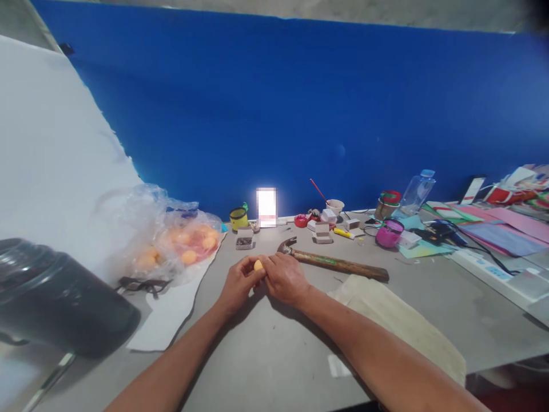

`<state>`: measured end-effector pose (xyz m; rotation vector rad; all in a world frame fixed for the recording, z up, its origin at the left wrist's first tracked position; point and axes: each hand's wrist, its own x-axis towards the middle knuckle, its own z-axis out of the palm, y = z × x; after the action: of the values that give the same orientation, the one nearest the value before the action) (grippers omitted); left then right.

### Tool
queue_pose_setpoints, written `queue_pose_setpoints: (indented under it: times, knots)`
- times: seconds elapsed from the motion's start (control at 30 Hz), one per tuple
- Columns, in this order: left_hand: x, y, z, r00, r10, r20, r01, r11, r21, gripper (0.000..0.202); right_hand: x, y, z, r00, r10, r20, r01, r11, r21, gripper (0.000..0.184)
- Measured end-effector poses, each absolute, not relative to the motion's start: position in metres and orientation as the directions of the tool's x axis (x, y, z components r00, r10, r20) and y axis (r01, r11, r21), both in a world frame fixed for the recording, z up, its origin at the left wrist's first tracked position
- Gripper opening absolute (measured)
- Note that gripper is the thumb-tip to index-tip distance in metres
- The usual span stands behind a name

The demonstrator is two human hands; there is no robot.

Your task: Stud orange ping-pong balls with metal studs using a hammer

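Observation:
Both hands meet over the middle of the table around an orange ping-pong ball, most of it hidden by fingers. My left hand pinches it from the left, thumb toward me. From the right, my right hand closes on it with its back turned up; its fingertips are hardly visible. Just beyond my right hand lies a claw hammer with a wooden handle, its head close to my knuckles. A small open box of dark small pieces sits past my left hand.
On the left are plastic bags of orange balls, glasses and a large dark jug. A beige cloth lies by my right forearm. Behind stand a lit phone, yellow tape and a paper cup; a power strip is right.

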<state>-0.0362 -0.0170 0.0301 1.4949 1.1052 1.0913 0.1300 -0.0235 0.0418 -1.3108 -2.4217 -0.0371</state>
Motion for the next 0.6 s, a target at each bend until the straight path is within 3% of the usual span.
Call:
queue_pose_setpoints:
  times: [0.17, 0.37, 0.5, 0.6]
  knots:
    - [-0.035, -0.020, 0.031, 0.223, 0.968, 0.116, 0.160, -0.153, 0.975, 0.038, 0.134, -0.023, 0.044, -0.481, 0.836, 0.265, 0.809, 0.539, -0.234, 0.021]
    - [-0.035, -0.022, 0.030, 0.240, 0.961, 0.137, 0.184, -0.183, 0.966, 0.042, 0.139, -0.020, 0.036, -0.485, 0.812, 0.326, 0.739, 0.579, -0.344, 0.035]
    - [-0.035, -0.023, 0.030, 0.233, 0.959, 0.160, 0.204, -0.209, 0.956, 0.049, 0.140, -0.017, 0.032, -0.498, 0.809, 0.314, 0.714, 0.587, -0.381, 0.031]
    - [-0.035, -0.022, 0.027, 0.210, 0.965, 0.157, 0.184, -0.197, 0.963, 0.051, 0.140, -0.016, 0.030, -0.502, 0.818, 0.282, 0.716, 0.576, -0.394, 0.047]
